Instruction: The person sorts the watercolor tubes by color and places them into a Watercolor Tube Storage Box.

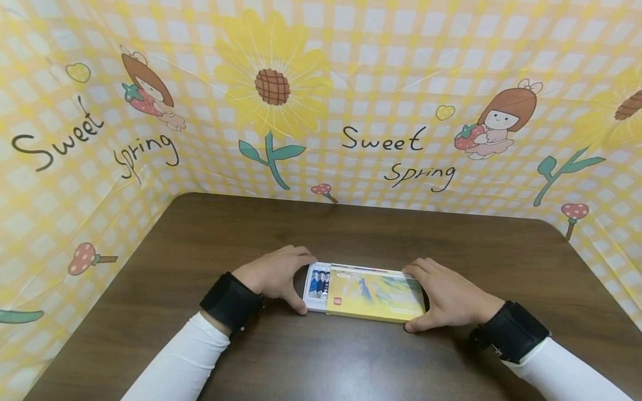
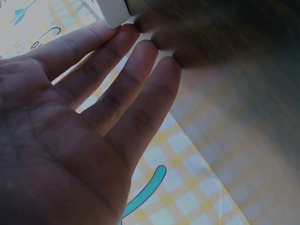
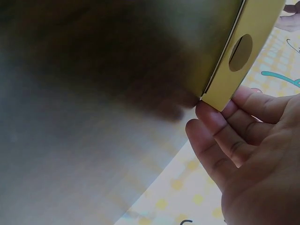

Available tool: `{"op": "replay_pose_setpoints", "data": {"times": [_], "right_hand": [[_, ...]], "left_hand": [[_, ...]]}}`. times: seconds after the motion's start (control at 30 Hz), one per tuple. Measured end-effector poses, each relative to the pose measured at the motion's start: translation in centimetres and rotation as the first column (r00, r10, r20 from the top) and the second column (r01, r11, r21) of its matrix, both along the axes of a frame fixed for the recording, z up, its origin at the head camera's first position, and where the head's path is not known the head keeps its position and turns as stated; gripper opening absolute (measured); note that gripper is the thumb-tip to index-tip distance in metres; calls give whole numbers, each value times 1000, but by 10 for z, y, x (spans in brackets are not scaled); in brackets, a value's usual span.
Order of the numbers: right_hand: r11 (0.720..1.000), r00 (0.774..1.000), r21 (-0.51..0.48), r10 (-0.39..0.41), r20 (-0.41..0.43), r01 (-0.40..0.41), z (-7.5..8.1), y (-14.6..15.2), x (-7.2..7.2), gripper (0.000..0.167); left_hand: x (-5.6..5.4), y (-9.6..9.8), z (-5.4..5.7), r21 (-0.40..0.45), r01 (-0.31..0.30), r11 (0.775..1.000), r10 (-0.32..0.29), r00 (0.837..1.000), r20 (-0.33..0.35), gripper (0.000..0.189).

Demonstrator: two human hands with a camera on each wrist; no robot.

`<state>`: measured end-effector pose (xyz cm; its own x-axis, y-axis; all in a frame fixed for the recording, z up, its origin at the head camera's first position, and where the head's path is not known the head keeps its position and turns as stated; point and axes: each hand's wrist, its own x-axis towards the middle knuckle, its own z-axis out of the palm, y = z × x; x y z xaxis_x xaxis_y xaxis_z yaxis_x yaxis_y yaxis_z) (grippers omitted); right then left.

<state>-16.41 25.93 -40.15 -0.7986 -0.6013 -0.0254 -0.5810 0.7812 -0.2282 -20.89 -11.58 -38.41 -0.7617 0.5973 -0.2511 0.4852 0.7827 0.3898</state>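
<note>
A yellow cardboard paint box sleeve lies flat on the table, its top printed with a blue and green picture. From its left end a white tray sticks out partway, showing several blue paint tubes. My left hand holds the tray's outer end between thumb and fingers; in the left wrist view the fingertips touch the white tray corner. At the other end, my right hand grips the sleeve across its width. The right wrist view shows the sleeve's end face with a round hole.
Brown wood-grain table lies under the box and both hands. A yellow checked cloth with flowers and lettering stands along the back and sides. Black bands circle both wrists over white sleeves.
</note>
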Motion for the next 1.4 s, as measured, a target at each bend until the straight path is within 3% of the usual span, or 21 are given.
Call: {"op": "replay_pose_setpoints", "data": {"times": [0.4, 1.13, 1.4], "right_hand": [[1000, 1000, 1, 4, -4, -4, 0, -7, -4, 103], [1000, 1000, 1, 31, -4, -31, 1, -25, -12, 104], [999, 992, -32, -1, 130, 5, 5, -19, -5, 113]], "left_hand": [[0, -2, 1, -4, -6, 1000, 6, 1000, 19, 100], [1, 1, 2, -14, 12, 1000, -12, 999, -35, 102], [1, -6, 3, -43, -38, 998, 39, 999, 14, 108]]}}
